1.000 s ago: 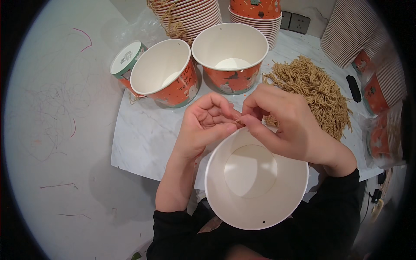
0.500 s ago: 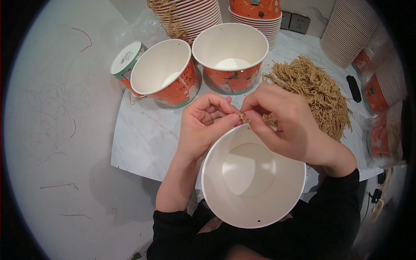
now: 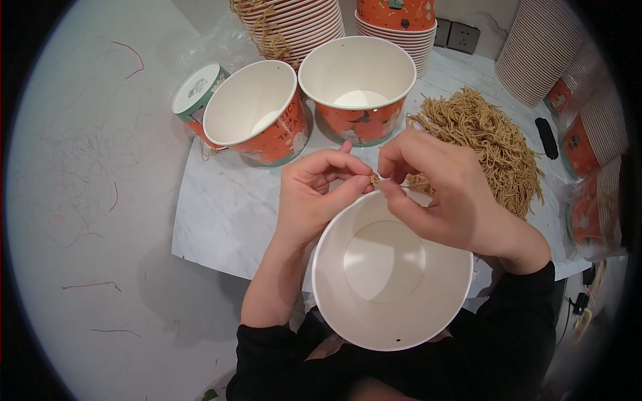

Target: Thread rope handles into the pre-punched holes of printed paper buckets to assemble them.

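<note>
A white-lined paper bucket [image 3: 384, 260] stands in front of me with its open mouth facing up; a small dark hole shows near its near rim. At its far rim, my left hand [image 3: 314, 190] pinches a short bit of tan cord [image 3: 374, 180] between thumb and forefinger. My right hand [image 3: 438, 187] is curled close beside it, thumb and fingertips at the same cord; its exact grip is partly hidden. A loose heap of tan cords [image 3: 485, 144] lies just beyond my right hand.
Two open orange buckets [image 3: 291, 127] [image 3: 361, 123] stand behind my hands, beside a lidded tub [image 3: 199, 93]. Nested bucket stacks [image 3: 304, 33] [image 3: 401, 43] rise behind them. Along the right are a tall stack [image 3: 531, 53], plastic-wrapped buckets [image 3: 592, 207] and a black object [image 3: 546, 138].
My right thumb and fingertips have drawn slightly right, away from the left fingertips, baring more of the cord. My left hand keeps its pinch, and the bucket has barely moved.
</note>
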The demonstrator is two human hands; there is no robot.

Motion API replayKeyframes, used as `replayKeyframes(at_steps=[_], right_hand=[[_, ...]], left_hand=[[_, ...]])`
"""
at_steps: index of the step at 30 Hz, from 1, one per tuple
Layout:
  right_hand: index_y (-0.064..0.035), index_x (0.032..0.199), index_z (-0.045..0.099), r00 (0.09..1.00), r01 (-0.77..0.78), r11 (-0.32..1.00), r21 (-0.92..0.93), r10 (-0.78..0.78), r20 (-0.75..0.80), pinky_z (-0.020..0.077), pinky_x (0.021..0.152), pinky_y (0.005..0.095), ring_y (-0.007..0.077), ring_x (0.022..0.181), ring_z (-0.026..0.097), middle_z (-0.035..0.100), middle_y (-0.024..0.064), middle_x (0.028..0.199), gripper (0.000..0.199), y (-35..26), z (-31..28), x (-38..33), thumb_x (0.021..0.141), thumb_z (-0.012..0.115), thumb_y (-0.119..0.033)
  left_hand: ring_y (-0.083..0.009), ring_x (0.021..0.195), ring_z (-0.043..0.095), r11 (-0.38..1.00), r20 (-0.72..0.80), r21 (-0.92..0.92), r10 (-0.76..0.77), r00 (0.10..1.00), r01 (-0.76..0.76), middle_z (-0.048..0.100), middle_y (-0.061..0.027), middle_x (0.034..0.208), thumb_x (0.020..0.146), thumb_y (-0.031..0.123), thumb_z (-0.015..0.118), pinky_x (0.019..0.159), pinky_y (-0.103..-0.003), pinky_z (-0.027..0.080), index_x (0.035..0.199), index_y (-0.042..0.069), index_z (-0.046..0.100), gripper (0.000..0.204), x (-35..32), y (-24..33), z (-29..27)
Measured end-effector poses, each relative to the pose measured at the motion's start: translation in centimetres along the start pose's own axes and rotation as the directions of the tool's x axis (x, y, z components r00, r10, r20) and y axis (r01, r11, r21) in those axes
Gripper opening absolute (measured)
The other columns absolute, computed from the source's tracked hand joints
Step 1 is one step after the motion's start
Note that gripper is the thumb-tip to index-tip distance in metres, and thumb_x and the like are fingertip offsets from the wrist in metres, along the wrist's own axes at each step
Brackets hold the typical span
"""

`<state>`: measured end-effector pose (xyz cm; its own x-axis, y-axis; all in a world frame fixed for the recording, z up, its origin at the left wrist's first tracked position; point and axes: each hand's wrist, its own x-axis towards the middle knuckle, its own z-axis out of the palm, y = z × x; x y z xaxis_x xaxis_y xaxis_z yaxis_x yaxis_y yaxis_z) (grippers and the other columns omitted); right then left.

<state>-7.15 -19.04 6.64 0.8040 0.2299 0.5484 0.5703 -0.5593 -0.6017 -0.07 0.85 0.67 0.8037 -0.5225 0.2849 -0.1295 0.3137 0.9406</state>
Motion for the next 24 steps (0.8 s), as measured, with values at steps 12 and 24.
replayKeyframes(at_steps=[12, 24], right_hand=[[-0.004, 0.086, 0.064, 0.99, -0.085, 0.996, -0.002, 0.085, 0.112, 0.0534, 0.06, 0.0359, 0.0276, 0.07, 0.068, 0.065, 0.01, 0.082, 0.012, 0.37, -0.17, -0.24, 0.082, 0.073, -0.011], [-0.0015, 0.089, 0.064, 0.992, -0.108, 0.994, 0.035, 0.105, 0.071, 0.0551, 0.063, 0.0351, 0.027, 0.071, 0.069, 0.065, 0.0112, 0.083, 0.011, 0.23, -0.04, -0.04, 0.082, 0.071, -0.007]], left_hand=[[-0.0108, 0.078, 0.069, 1.0, 0.009, -0.008, -0.019, 1.0, 0.019, 0.072, -0.0076, 0.087, 0.086, -0.006, 0.068, 0.125, -0.043, 0.027, 0.095, -0.002, 0.066, 0.011, 0.09, 0.35, 0.34], [-0.0123, 0.077, 0.07, 0.989, 0.028, -0.09, -0.116, 0.993, 0.118, 0.075, -0.01, 0.086, 0.082, 0.0, 0.07, 0.127, -0.045, 0.015, 0.095, -0.002, 0.066, 0.013, 0.33, 0.88, 0.04]])
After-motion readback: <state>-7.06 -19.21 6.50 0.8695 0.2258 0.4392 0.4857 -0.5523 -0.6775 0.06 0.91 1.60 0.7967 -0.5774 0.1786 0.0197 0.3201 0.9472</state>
